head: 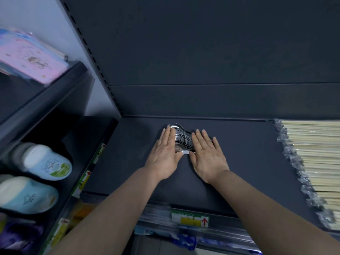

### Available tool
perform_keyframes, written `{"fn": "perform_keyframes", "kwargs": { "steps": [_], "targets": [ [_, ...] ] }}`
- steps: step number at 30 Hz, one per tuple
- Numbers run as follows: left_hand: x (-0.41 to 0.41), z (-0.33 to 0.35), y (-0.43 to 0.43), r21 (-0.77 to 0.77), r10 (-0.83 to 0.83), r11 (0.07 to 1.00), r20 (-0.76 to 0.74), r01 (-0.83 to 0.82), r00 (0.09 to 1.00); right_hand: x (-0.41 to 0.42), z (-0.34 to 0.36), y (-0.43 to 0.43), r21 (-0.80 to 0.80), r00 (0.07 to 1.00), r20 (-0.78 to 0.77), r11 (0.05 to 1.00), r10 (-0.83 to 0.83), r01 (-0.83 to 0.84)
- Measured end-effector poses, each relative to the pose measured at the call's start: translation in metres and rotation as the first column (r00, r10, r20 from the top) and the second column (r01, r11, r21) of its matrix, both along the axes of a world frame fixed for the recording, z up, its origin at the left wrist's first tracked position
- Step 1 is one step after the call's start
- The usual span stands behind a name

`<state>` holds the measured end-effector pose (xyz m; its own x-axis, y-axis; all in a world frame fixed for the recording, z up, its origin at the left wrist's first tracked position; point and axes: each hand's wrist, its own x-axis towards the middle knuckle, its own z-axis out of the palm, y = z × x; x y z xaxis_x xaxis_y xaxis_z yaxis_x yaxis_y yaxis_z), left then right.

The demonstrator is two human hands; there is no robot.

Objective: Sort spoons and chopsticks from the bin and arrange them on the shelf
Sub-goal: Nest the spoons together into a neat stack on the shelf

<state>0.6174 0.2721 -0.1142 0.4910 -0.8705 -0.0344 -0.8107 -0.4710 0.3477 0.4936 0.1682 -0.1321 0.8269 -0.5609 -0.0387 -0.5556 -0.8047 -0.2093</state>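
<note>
Your left hand (163,155) and right hand (207,157) press the spoons (184,140) between them, fingers (170,137) straight and open. The chopsticks (312,153) lie at three o'clock on the shelf (248,162).

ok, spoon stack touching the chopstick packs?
Apart. Head view shows a wide strip of bare shelf between the spoon stack and the chopstick packs.
</note>
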Motion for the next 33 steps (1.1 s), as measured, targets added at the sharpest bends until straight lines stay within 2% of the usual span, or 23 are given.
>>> {"fn": "perform_keyframes", "kwargs": {
  "steps": [15, 33],
  "targets": [
    [-0.005, 0.002, 0.015, 0.090, 0.004, 0.996, -0.026, -0.002, 1.000, -0.003, 0.001, 0.004, 0.015, 1.000, 0.007, 1.000, 0.020, -0.020],
    [-0.016, 0.009, 0.032, 0.178, 0.011, 0.984, -0.045, -0.003, 0.999, -0.013, 0.010, 0.017, 0.051, 0.989, -0.136, 0.997, 0.057, -0.051]
  ]
}}
